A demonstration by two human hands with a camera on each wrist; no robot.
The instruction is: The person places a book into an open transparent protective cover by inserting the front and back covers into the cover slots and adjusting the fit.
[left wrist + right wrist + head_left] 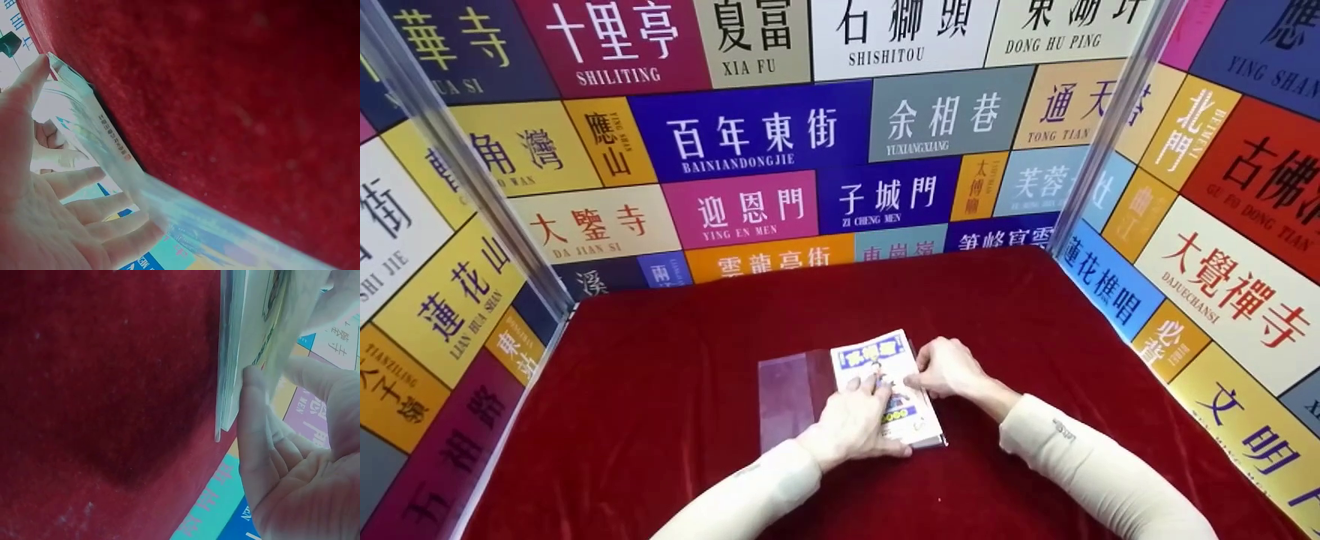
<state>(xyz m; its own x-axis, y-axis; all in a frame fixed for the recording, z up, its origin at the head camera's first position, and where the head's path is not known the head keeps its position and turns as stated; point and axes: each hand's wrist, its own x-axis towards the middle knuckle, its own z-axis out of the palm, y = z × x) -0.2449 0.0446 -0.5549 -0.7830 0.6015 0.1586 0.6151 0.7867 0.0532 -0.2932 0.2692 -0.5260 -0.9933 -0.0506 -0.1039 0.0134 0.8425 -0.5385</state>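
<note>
A book (919, 429) with a white cover, blue and yellow print and a drawn figure lies on the red cloth. A clear plastic sheet (784, 390), like a book jacket's flap, spreads out flat from its left side. My left hand (855, 424) rests over the lower left of the cover, its fingers extended and its thumb near the bottom edge. At the right edge, my right hand (952, 369) pinches the cover between thumb and fingers. The right wrist view shows the page block (230, 382) beside those fingers. Part of the cover is hidden under my left hand.
Dark red velvet cloth (660, 390) covers the table. Panels with coloured place-name signs (750, 135) stand behind it and on both sides, joined at clear corner posts (1117, 112).
</note>
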